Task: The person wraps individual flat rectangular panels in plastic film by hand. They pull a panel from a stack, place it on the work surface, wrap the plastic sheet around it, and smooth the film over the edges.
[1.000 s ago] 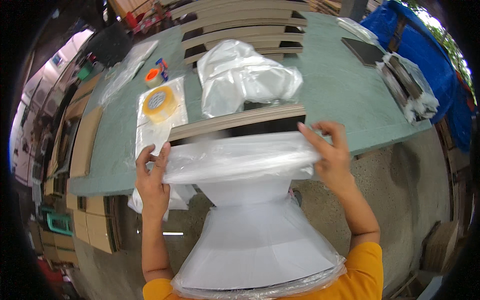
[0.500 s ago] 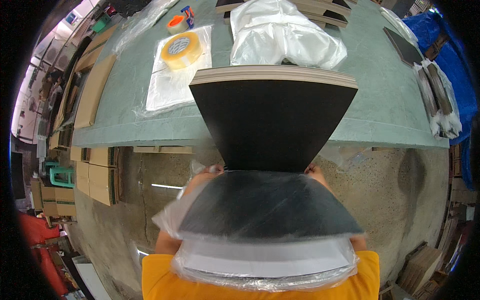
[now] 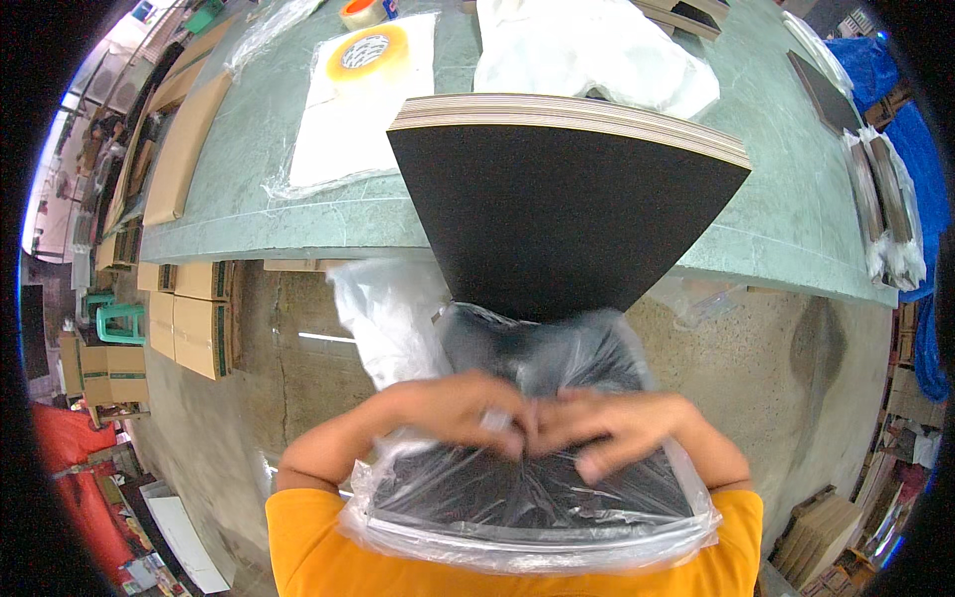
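Note:
A stack of black boards (image 3: pixel 567 209) with pale layered edges stands tilted in front of me, its upper part over the table's near edge. Below it, close to my body, lies a clear plastic bag (image 3: pixel 627 522) with a black panel inside. My left hand (image 3: pixel 463 410) and my right hand (image 3: pixel 612 423) meet at the middle of this bag, fingers bent and blurred by motion. Creases in the film run out from where the fingertips meet, and both hands appear closed on the plastic. Loose whitish film (image 3: pixel 388 313) bunches beside the stack's lower left corner.
On the green table (image 3: pixel 249 199) a roll of clear yellowish tape (image 3: pixel 360 55) rests on a white wrapped packet (image 3: pixel 328 149). Crumpled white plastic (image 3: pixel 597 50) lies behind the stack. Cartons (image 3: pixel 194 328) stand at the left, wrapped bundles (image 3: pixel 885 209) at the right.
Both hands have come from the stack's lower corners back toward my body and together on the bag. The black panel nearest me, lifted and blurred before, now lies under film. The view has shifted slightly.

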A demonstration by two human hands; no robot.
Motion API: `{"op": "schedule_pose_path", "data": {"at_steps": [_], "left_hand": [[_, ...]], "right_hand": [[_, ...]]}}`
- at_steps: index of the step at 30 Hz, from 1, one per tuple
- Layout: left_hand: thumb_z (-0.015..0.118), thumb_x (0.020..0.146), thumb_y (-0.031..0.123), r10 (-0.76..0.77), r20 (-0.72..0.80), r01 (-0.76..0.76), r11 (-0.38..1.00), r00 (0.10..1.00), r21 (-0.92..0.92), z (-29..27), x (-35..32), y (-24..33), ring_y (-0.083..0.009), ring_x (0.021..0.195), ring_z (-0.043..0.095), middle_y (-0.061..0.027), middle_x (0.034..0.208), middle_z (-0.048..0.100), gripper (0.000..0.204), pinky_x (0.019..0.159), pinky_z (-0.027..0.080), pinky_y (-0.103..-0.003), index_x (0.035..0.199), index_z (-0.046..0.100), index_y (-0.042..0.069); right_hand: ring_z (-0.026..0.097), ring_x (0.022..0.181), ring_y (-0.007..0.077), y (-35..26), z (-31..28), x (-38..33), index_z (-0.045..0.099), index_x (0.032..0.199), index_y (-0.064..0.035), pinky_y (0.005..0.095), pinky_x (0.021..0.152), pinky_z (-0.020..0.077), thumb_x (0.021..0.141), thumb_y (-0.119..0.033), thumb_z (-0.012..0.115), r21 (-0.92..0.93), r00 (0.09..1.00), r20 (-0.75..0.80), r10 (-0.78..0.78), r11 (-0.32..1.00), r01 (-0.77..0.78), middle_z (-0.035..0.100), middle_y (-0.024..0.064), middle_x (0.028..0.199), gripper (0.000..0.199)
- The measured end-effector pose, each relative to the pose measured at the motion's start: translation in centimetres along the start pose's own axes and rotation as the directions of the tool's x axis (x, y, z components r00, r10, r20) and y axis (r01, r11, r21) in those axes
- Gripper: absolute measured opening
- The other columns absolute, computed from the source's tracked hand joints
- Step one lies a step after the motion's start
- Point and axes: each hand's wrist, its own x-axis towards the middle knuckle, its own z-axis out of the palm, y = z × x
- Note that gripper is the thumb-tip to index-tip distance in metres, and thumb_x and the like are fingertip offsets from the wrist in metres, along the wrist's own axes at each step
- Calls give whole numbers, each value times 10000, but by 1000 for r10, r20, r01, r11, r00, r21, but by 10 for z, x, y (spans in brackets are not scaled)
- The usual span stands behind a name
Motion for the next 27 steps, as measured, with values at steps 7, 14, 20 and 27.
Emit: {"op": "schedule_pose_path", "data": {"at_steps": [7,14,20,27], "left_hand": [[544,799,249,-206,-674,487,834,710,259,-38,28,-97,-234,791,571,-118,825,589,224,692,432,-334,874,550,39],[501,792,417,361,-524,-291,933,771,213,-61,65,60,-228,983,466,-155,1226,376,593,856,350,-321,1189,366,-3],[659,623,-35,91,-787,-187,982,610,-31,-70,46,55,-124,675,535,-60,738,556,703,639,427,-229,1220,302,69],[673,666,42,3,-776,32,999,630,29,-68,51,36,-103,681,515,-51,720,544,548,628,402,-222,1130,381,51]], "right_hand": [[426,1089,348,103,-12,-12,435,1174,-23,406,908,325,814,-586,295,-21,676,-326,661,710,-704,449,233,1155,683],[563,770,120,-37,-57,25,574,924,4,274,707,441,730,-147,648,280,429,-880,201,952,127,609,50,847,256],[544,825,101,-9,-42,-30,506,1065,35,254,750,437,701,-99,675,290,726,-504,468,883,-368,588,71,944,423],[553,768,98,-23,-44,-27,551,1006,36,222,667,447,723,-89,649,378,513,-794,327,926,-6,601,78,897,324]]}}
